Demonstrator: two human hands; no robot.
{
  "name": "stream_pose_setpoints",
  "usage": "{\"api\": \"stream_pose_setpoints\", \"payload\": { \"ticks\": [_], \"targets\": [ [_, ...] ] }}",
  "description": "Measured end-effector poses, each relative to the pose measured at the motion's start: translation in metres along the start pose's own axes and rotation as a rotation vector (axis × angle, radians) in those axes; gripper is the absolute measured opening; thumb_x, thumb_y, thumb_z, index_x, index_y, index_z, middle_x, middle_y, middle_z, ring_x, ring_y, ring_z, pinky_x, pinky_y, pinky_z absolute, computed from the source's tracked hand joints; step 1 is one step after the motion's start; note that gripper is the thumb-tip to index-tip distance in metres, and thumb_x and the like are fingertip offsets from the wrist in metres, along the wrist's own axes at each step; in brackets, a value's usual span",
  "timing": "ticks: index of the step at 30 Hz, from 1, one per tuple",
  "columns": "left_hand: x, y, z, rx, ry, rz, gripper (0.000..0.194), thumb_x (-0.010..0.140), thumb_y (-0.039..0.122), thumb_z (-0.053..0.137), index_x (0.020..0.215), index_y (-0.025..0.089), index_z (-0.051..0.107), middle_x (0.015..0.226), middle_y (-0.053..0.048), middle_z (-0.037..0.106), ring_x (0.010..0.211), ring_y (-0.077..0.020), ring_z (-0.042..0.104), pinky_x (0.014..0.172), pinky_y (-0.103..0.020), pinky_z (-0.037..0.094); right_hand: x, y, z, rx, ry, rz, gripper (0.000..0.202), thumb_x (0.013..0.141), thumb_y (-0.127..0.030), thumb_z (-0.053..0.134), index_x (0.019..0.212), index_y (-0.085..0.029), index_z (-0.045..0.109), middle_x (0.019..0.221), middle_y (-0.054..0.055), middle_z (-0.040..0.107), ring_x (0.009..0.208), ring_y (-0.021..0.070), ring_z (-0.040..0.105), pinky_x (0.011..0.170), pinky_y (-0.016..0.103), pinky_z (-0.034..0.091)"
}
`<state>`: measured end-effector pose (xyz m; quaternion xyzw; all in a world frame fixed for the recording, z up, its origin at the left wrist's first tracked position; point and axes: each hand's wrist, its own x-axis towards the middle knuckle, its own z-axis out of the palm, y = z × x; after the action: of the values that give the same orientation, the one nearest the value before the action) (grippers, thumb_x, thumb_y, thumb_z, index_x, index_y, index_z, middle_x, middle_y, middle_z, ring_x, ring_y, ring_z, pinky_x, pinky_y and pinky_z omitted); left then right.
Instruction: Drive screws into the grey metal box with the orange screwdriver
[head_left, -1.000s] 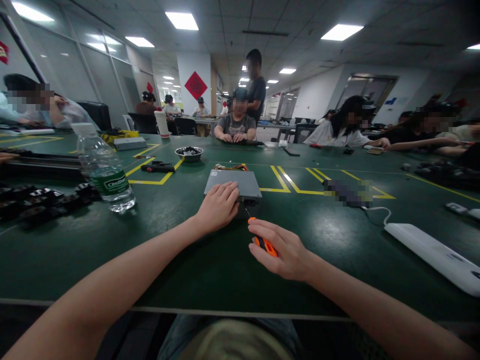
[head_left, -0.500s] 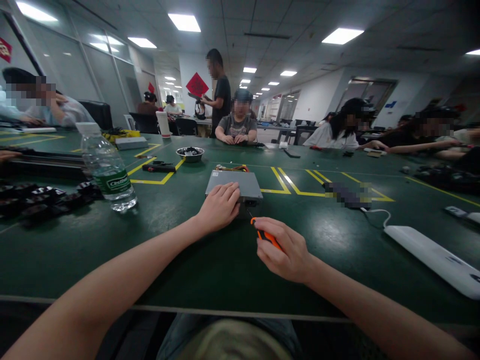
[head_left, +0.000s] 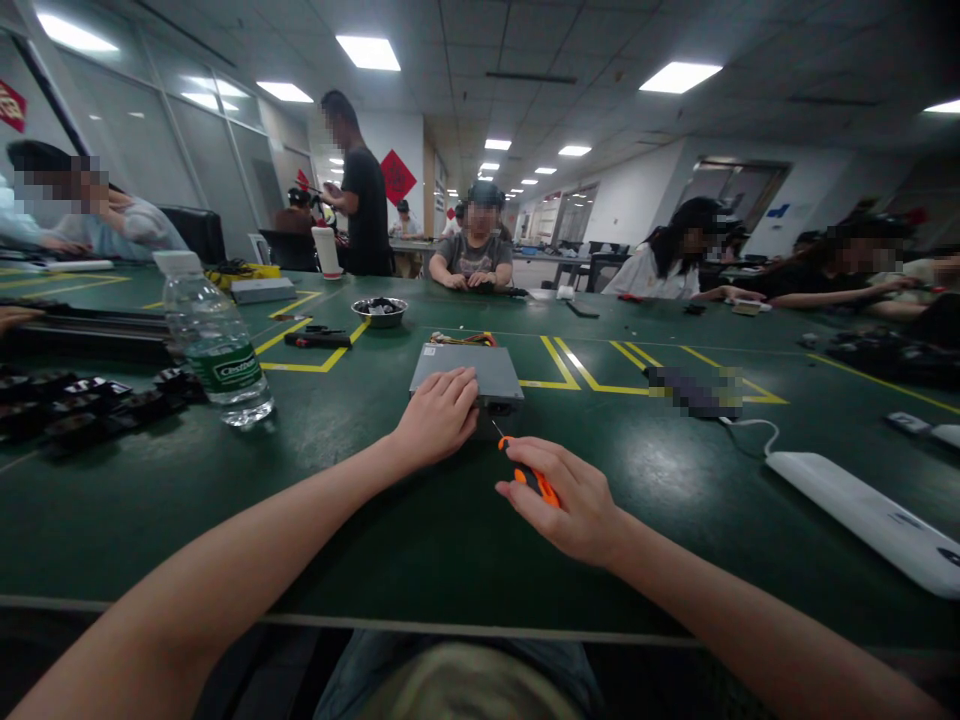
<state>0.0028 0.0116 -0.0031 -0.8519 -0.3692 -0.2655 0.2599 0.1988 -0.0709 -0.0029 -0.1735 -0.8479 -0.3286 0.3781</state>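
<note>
A grey metal computer power supply (head_left: 487,368) lies on the green table, with a bundle of coloured wires (head_left: 469,340) at its far side. My left hand (head_left: 437,415) grips its near left part, fingers along the top and the thumb side at the front face. In my right hand (head_left: 576,502) is an orange and black screwdriver (head_left: 538,486), held between thumb and fingers. Its thin shaft points up and left at the front face, below the dark socket (head_left: 502,407). Whether the tip touches the case, I cannot tell.
On the left stand a water bottle (head_left: 217,345) and several black parts (head_left: 97,405). A metal bowl (head_left: 380,312) of small parts sits beyond. A white power bank (head_left: 862,515) with a cable lies right. A person (head_left: 472,250) sits across the table.
My right hand's fingers have shifted on the screwdriver, its handle turned slightly. My left hand stays on the power supply. In the background a standing person has moved left.
</note>
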Motion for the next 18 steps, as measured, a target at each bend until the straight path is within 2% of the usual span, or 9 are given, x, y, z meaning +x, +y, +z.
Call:
{"api": "stream_pose_setpoints", "payload": {
  "ticks": [5, 8, 12, 15, 18],
  "targets": [
    [-0.0001, 0.0004, -0.0018, 0.012, -0.005, -0.001, 0.032, 0.086, 0.025, 0.043, 0.114, 0.010, 0.050, 0.127, -0.016, 0.051, 0.116, -0.0268, 0.047, 0.095, -0.040, 0.038, 0.0019, 0.0003, -0.0009, 0.067, -0.023, -0.079, 0.010, 0.081, -0.009, 0.054, 0.088, -0.016, 0.053, 0.099, 0.008, 0.059, 0.104, 0.0196, 0.058, 0.082, 0.032, 0.055],
    [-0.0004, -0.0003, -0.0011, 0.014, -0.007, 0.003, 0.032, 0.086, 0.025, 0.043, 0.113, 0.010, 0.050, 0.127, -0.016, 0.051, 0.116, -0.0270, 0.047, 0.095, -0.040, 0.038, -0.0019, 0.0013, 0.0016, 0.065, -0.031, -0.036, 0.009, 0.079, -0.011, 0.057, 0.085, -0.015, 0.053, 0.104, 0.011, 0.057, 0.104, 0.0212, 0.057, 0.083, 0.034, 0.055],
    [-0.0009, -0.0009, 0.0003, 0.009, -0.007, 0.004, 0.033, 0.086, 0.026, 0.043, 0.114, 0.010, 0.050, 0.128, -0.016, 0.051, 0.116, -0.0267, 0.047, 0.095, -0.040, 0.037, -0.0053, 0.0021, 0.0041, 0.054, -0.006, -0.033, 0.015, 0.077, -0.013, 0.062, 0.089, -0.017, 0.053, 0.101, 0.009, 0.057, 0.101, 0.0208, 0.058, 0.080, 0.033, 0.056],
    [-0.0007, -0.0010, -0.0001, 0.007, -0.013, 0.005, 0.033, 0.087, 0.026, 0.042, 0.114, 0.010, 0.050, 0.127, -0.016, 0.051, 0.116, -0.0264, 0.047, 0.095, -0.040, 0.038, -0.0066, 0.0027, 0.0049, 0.127, -0.030, -0.049, 0.013, 0.080, -0.008, 0.054, 0.090, -0.015, 0.052, 0.102, 0.010, 0.056, 0.107, 0.0211, 0.056, 0.083, 0.034, 0.056],
    [-0.0003, -0.0009, -0.0014, 0.009, -0.010, 0.002, 0.033, 0.086, 0.025, 0.043, 0.114, 0.010, 0.050, 0.127, -0.016, 0.051, 0.116, -0.0264, 0.047, 0.095, -0.040, 0.038, -0.0066, 0.0033, 0.0053, 0.148, -0.032, 0.015, 0.012, 0.080, -0.005, 0.050, 0.087, -0.016, 0.050, 0.104, 0.010, 0.055, 0.108, 0.0203, 0.055, 0.083, 0.035, 0.055]
  ]
}}
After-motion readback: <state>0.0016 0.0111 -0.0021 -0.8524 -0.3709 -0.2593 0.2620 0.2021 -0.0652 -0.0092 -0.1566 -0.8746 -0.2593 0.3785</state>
